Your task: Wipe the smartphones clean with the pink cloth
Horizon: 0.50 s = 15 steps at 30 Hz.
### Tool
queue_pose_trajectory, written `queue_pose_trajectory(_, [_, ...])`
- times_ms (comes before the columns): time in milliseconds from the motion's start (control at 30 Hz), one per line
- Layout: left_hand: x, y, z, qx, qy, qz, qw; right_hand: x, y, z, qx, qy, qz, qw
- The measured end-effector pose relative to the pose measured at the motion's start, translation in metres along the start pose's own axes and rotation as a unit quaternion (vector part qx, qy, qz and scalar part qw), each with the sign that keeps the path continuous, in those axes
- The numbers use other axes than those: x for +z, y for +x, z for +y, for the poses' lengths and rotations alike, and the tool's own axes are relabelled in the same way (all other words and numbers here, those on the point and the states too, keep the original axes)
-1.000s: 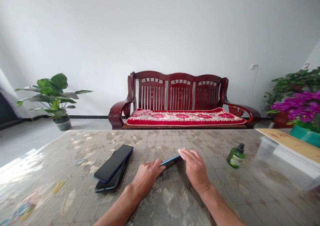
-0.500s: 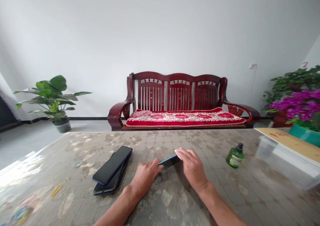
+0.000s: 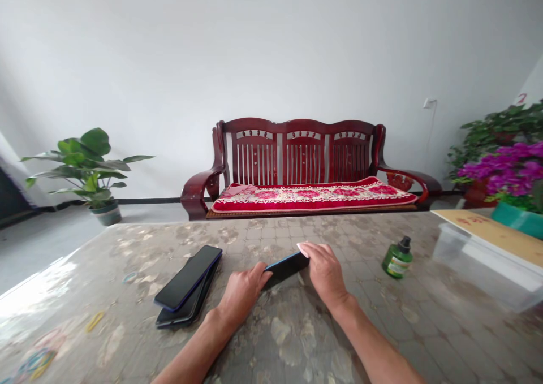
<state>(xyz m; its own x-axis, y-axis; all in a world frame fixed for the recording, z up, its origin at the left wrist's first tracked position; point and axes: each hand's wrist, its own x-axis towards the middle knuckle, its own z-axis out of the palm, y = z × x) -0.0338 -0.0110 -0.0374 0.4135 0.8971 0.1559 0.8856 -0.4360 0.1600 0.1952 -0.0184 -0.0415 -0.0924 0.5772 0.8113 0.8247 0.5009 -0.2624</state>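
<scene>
The phone [image 3: 286, 266] is dark with a blue edge. It is tipped up on its long side just above the table [image 3: 292, 344], caught between both hands. The left hand [image 3: 241, 293] pinches its near end with thumb and fingers, and the right hand [image 3: 324, 271] curls closed over the far end. Left of the grip lies a stack [image 3: 189, 285] of two dark phones, close but apart. To the right stands a green bottle [image 3: 397, 258], and beyond it a clear box [image 3: 479, 265]. Rubber bands [image 3: 95, 320] are scattered far left. Nothing lies between the hands and these.
</scene>
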Motion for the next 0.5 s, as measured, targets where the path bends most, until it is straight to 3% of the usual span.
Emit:
queue_pose_trajectory(233, [-0.009,0.001,0.004,0.001,-0.009,0.005,1.0,0.012,-0.009,0.019,0.145,0.04,0.05,0.987])
queue_pose_trajectory(500, [-0.021,0.007,0.008,0.013,0.027,-0.028,0.999,0.018,-0.016,0.02,0.272,0.129,0.02,0.953])
